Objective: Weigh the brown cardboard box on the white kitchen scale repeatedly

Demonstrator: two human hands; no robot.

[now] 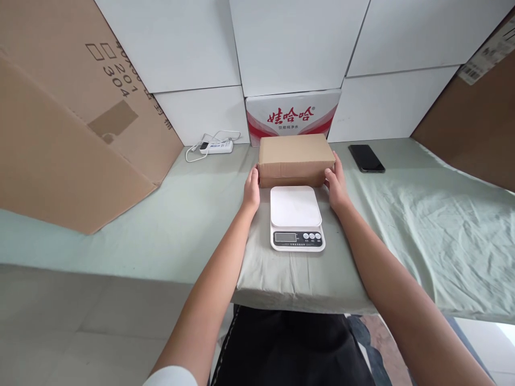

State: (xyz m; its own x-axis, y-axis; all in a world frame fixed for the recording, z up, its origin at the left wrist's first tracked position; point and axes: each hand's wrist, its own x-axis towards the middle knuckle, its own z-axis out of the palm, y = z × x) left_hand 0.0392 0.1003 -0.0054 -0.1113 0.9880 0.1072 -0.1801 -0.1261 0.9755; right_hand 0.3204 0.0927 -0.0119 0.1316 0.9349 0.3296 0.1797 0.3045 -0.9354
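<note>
box: my brown cardboard box (296, 156) sits on the surface (402, 214), just behind white scale (296, 217)
left hand (252, 190): gripping box's left end
right hand (336, 185): gripping right end
phone (366, 158): right of box, apart

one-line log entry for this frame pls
left hand: on left end of cardboard box | right hand: on right end | box: behind kitchen scale, on cloth | scale: platform bare

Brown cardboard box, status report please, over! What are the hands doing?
Left hand and right hand press the ends of the small brown cardboard box. Box behind the white digital kitchen scale, on the pale green cloth. Scale platform bare.
</note>
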